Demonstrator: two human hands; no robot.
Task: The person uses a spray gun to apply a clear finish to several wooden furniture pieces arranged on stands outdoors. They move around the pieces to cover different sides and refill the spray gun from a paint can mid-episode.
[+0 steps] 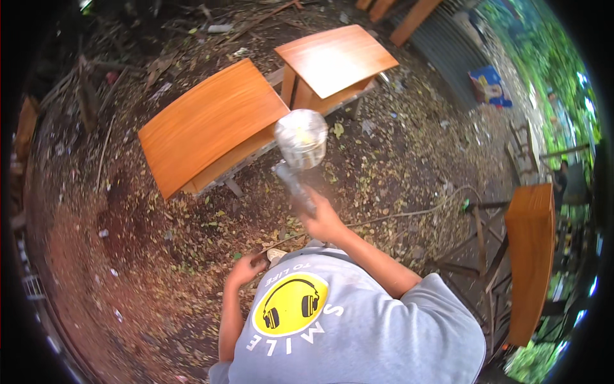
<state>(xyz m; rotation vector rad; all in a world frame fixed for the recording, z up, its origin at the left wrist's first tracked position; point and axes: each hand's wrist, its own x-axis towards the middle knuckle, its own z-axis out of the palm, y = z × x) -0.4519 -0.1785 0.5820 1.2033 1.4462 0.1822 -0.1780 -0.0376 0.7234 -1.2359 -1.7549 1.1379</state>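
My right hand (pixel 323 221) is closed round the grip of a spray gun (pixel 295 185), which is smeared by motion. A shiny metal paint cup (pixel 302 139) sits on the gun, in front of the near edge of the wooden panels. Lower and to the left, my left hand (pixel 246 269) has its fingers curled at the end of the visible stretch of a thin hose (pixel 409 214). This hose passes behind my right wrist and runs off to the right over the ground. The left fingers are dark and partly blurred.
Two glossy orange-brown wooden pieces, a left one (pixel 214 121) and a right one (pixel 336 57), stand on supports ahead. Another wooden piece (pixel 529 262) rests on a stand at the right. Leaves and litter cover the soil. A blue bag (pixel 490 86) lies near corrugated sheeting (pixel 441 54).
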